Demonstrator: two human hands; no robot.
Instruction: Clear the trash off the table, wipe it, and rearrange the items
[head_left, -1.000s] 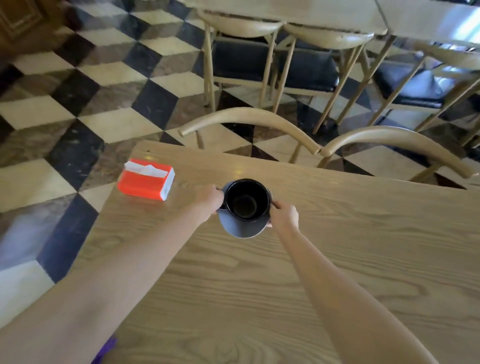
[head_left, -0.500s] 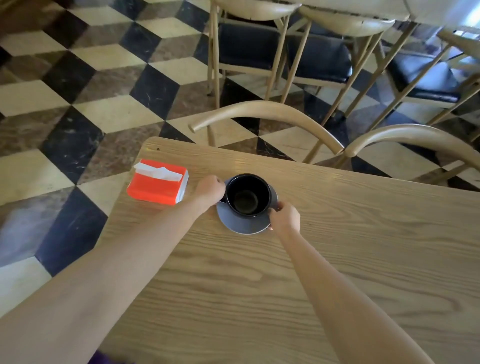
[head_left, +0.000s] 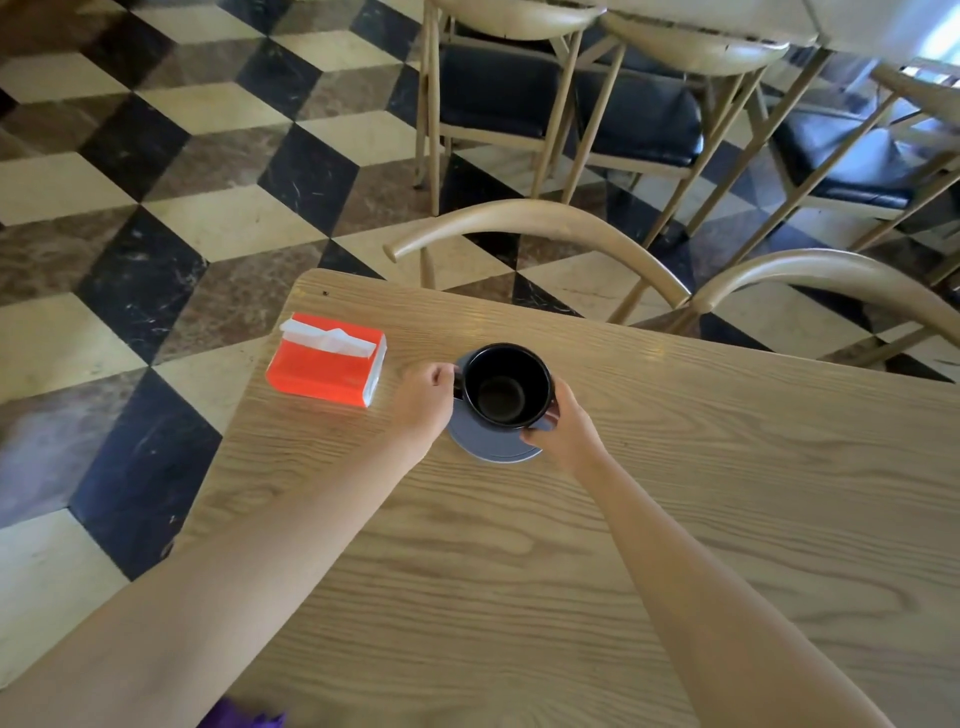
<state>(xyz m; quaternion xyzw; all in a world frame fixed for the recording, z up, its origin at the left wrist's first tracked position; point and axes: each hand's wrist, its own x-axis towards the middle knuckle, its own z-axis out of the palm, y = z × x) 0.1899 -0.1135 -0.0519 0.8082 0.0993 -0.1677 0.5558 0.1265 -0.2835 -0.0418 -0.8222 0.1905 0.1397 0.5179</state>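
A black cup (head_left: 506, 387) stands empty on a grey saucer (head_left: 483, 441) near the far left part of the wooden table (head_left: 675, 519). My left hand (head_left: 423, 397) is closed at the cup's left side, where its handle is hidden. My right hand (head_left: 563, 428) grips the saucer's right rim, fingers touching the cup's base. The saucer lies flat on the table. An orange tissue box (head_left: 327, 364) with a white tissue sticking out lies to the left of the cup, near the table's corner.
Two curved wooden chair backs (head_left: 545, 223) (head_left: 831, 270) stand right behind the table's far edge. More chairs with black seats (head_left: 498, 93) stand farther back on the checkered floor. A purple thing (head_left: 239, 719) shows at the bottom edge.
The cup and saucer, held tilted above the table a second ago, have come down and now rest flat next to the tissue box. Both hands stay on them.
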